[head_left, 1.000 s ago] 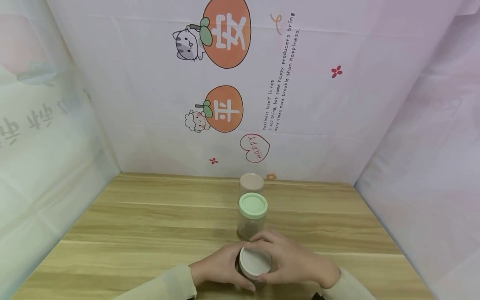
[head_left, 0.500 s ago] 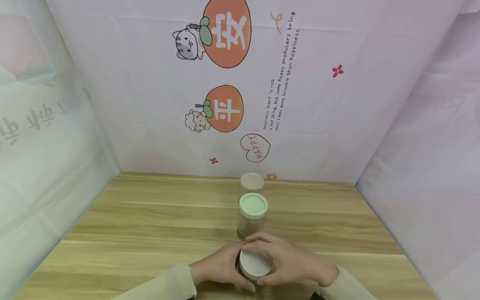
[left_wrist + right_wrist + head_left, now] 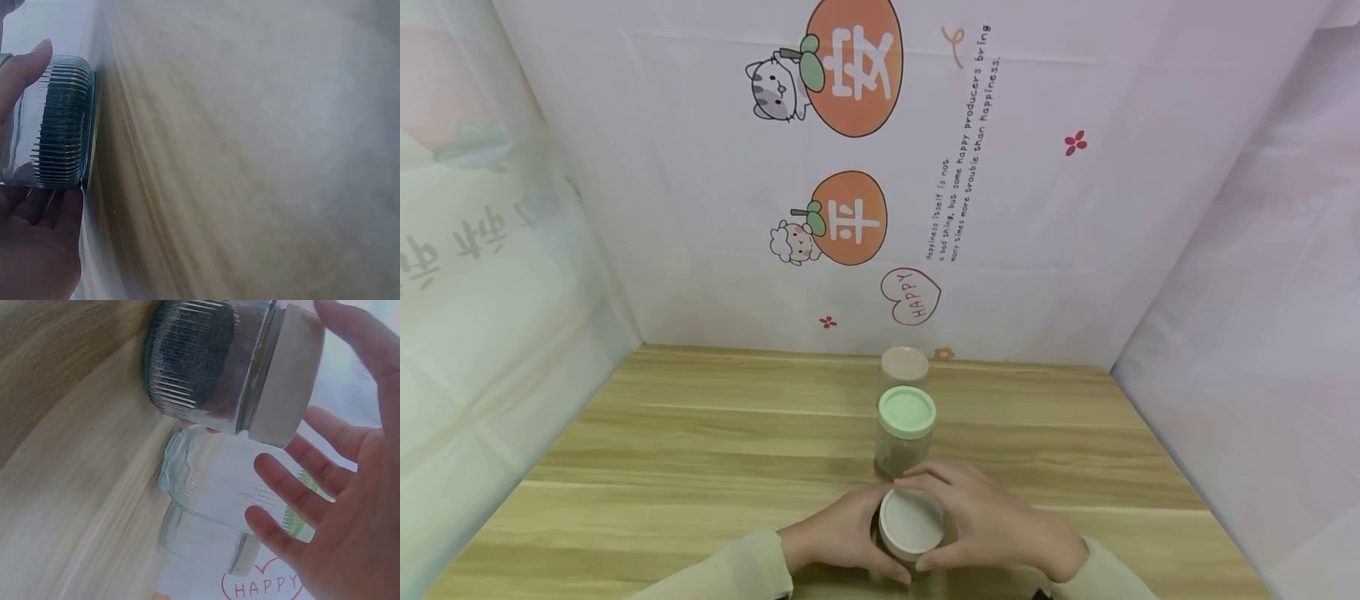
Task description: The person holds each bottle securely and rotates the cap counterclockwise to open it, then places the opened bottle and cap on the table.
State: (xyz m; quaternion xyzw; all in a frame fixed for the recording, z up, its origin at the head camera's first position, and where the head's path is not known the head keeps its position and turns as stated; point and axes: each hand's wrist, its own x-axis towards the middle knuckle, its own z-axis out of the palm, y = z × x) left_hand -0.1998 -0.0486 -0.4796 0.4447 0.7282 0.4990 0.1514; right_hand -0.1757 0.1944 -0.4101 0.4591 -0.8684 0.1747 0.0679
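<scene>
A ribbed glass jar (image 3: 194, 359) with dark contents stands upright on the table close to me, topped by a pale beige lid (image 3: 912, 523). My left hand (image 3: 844, 530) grips the jar from the left side; the left wrist view shows its thumb on one side of the glass and its other fingers on the opposite side. My right hand (image 3: 996, 521) holds the lid's rim between thumb and index finger. Its remaining fingers (image 3: 294, 487) spread away from the lid in the right wrist view. The lid sits on the jar.
Directly behind stands a clear jar with a light green lid (image 3: 907, 412). Farther back is another clear jar with a pinkish-beige lid (image 3: 904, 365). A printed white cloth (image 3: 722, 192) hangs behind the wooden table (image 3: 700, 433), with more cloth on both sides.
My right hand's fingers have shifted slightly around the lid's rim, and more of the lid's top shows now. The left hand and the jars stay where they were.
</scene>
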